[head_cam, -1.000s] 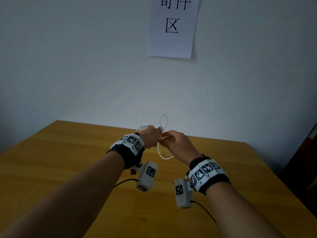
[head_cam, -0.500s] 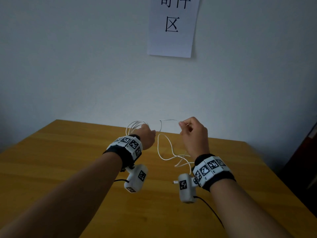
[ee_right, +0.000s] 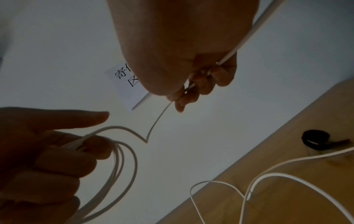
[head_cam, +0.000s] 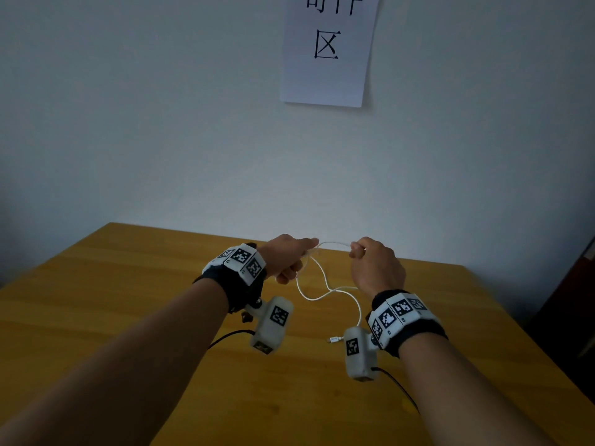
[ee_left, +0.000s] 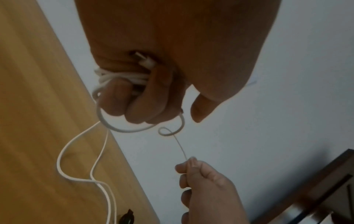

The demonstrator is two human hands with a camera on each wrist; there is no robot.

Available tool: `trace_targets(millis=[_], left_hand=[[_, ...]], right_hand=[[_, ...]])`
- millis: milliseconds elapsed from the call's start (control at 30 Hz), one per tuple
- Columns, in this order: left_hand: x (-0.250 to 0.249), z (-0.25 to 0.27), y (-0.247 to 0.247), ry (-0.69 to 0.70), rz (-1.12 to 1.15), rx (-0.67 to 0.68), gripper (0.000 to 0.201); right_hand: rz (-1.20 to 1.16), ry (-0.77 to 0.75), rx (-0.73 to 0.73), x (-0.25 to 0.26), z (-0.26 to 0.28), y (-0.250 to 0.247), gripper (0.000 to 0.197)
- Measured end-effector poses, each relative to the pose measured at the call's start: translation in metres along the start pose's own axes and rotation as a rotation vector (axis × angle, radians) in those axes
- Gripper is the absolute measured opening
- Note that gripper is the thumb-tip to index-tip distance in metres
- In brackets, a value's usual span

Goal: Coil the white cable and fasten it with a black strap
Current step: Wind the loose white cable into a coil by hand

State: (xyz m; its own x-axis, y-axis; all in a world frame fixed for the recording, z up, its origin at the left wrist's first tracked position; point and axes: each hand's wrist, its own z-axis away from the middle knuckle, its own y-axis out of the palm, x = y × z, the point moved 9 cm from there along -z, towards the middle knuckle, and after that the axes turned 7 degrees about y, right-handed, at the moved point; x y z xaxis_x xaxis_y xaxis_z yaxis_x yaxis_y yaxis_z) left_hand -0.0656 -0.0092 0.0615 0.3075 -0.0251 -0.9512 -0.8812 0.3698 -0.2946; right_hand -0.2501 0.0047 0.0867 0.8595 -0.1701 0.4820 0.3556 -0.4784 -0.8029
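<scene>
My left hand (head_cam: 289, 257) grips several loops of the thin white cable (head_cam: 325, 283) above the wooden table; the loops (ee_left: 122, 78) run through its curled fingers, with one plug end tucked in the palm. My right hand (head_cam: 375, 268) pinches a free stretch of the same cable (ee_right: 159, 119) a short way to the right, so a short span runs between the hands. The remaining cable hangs down in a curve to the table and ends in a plug (head_cam: 335, 340) near my right wrist. A black strap (ee_right: 318, 141) lies curled on the table beyond the loose cable.
The wooden table (head_cam: 128, 284) stands against a pale wall that bears a paper sign (head_cam: 328, 49). A dark piece of furniture (head_cam: 576, 284) stands to the right of the table. Black leads trail from both wrist cameras.
The hands were together at the coil, then the right hand drew away to the right along the cable. Now both hands hold a short span level, and the coil has dropped into the left fist.
</scene>
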Motion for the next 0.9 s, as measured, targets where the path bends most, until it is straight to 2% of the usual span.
trace_targets(millis=[133, 267, 400, 500, 600, 667, 800, 900], left_hand=[[0.003, 0.002, -0.002, -0.011, 0.067, 0.002, 0.03], [-0.008, 0.004, 0.009, 0.043, 0.269, 0.11, 0.045], [-0.025, 0.001, 0.008, 0.107, 0.613, 0.137, 0.046], [-0.031, -0.003, 0.001, 0.152, 0.73, 0.069, 0.041], [-0.033, -0.004, -0.004, 0.192, 0.719, -0.054, 0.033], [-0.037, 0.0, -0.002, 0.213, 0.694, -0.079, 0.025], [-0.043, 0.003, 0.002, 0.258, 0.454, -0.077, 0.026], [-0.039, -0.003, -0.005, 0.26, 0.268, -0.182, 0.028]], right_hand=[[-0.017, 0.006, -0.045, -0.003, 0.002, -0.006, 0.036], [0.021, -0.003, 0.021, -0.003, 0.002, 0.002, 0.035], [-0.032, -0.05, 0.213, -0.002, 0.009, 0.028, 0.033], [-0.194, -0.135, 0.417, 0.009, 0.019, 0.05, 0.035], [-0.25, -0.225, 0.515, 0.028, 0.031, 0.054, 0.036], [-0.26, -0.268, 0.56, 0.041, 0.04, 0.054, 0.034], [-0.209, -0.342, 0.619, 0.055, 0.051, 0.055, 0.03], [-0.2, -0.361, 0.652, 0.06, 0.055, 0.056, 0.023]])
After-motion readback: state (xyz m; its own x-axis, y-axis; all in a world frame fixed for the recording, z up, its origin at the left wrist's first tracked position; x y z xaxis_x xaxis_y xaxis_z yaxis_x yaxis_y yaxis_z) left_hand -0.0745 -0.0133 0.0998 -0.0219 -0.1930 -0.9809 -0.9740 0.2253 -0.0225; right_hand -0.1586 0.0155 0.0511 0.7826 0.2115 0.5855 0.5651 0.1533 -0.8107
